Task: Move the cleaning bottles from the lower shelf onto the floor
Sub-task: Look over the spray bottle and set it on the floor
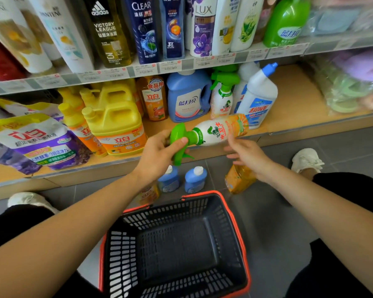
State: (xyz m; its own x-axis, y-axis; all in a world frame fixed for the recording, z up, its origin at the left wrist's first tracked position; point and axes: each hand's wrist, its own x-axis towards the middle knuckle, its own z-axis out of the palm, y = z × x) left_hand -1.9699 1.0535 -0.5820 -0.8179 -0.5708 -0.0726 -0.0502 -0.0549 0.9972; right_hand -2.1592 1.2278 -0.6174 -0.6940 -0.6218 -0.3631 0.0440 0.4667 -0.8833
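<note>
Above the lower shelf's [299, 100] near edge, a spray bottle [220, 130] lies sideways in mid-air, not yet on the floor [289, 211].
The left hand [157, 153] curls round its green trigger head. The right hand [246, 153] hovers just under the body, fingers loosely spread, perhaps brushing it. Best to support the body with that hand, tip the base downward and stand it upright near the blue bottles [195, 179]. It has a white neck, an orange-printed body and a green cartoon label, and probably feels unbalanced held this way.

Bright even light; fisheye bend, blurred edges.
</note>
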